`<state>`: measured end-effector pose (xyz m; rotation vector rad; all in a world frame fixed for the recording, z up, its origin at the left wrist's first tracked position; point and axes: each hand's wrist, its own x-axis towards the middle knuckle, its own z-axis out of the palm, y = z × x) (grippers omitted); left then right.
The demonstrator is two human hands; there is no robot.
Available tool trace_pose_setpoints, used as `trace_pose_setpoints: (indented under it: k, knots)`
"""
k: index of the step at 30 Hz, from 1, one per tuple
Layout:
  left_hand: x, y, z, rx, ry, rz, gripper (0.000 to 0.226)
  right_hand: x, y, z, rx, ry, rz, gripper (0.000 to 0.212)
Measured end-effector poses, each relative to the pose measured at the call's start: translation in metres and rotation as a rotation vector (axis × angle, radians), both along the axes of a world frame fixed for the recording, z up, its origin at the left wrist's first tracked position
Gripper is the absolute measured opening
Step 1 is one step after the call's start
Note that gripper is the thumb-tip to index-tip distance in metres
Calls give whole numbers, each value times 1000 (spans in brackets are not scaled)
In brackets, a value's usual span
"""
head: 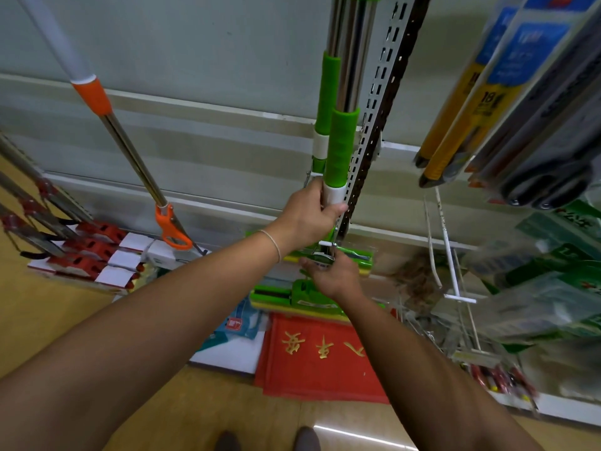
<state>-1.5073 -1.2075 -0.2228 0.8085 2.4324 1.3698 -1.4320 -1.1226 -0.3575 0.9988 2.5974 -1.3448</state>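
The left forearm [156, 320] runs up from the lower edge to the left grip [310, 216], clenched round the white collar on the shaft of the green mop [341, 148], which stands upright against the slotted post [374, 125] of the shelving. Below lies a red mat [312, 353], and well to the left leans an orange mop [94, 96]. The right grip [335, 275] is lower, its fingers curled round the metal lever [325, 252] just above the mop's sponge head.
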Motion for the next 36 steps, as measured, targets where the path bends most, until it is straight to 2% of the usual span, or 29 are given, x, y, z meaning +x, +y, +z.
trace_pose_setpoints:
  k: [3, 7, 12, 17, 23, 29, 36]
  knots:
    - [-6, 7, 4, -23, 25, 53, 29, -10, 0, -3, 51, 5, -52, 86]
    - [-14, 11, 7, -83, 58, 63, 29, -22, 1, -4, 44, 15, -76, 94]
    - [-23, 13, 10, -161, 130, 87, 35, -36, 4, -6, 74, 16, -45, 86]
    - [-31, 7, 13, -213, 221, 85, 36, -48, 8, -3, 0, 21, -75, 89]
    - [-37, 6, 11, -192, 201, 39, 36, -46, 5, -5, -2, 53, -102, 85]
    - [-39, 3, 9, -191, 149, 25, 46, -35, 2, 4, -1, 90, -88, 98]
    - [-33, -5, 12, -207, 135, 44, 42, -34, -1, 26, 83, 141, -48, 78]
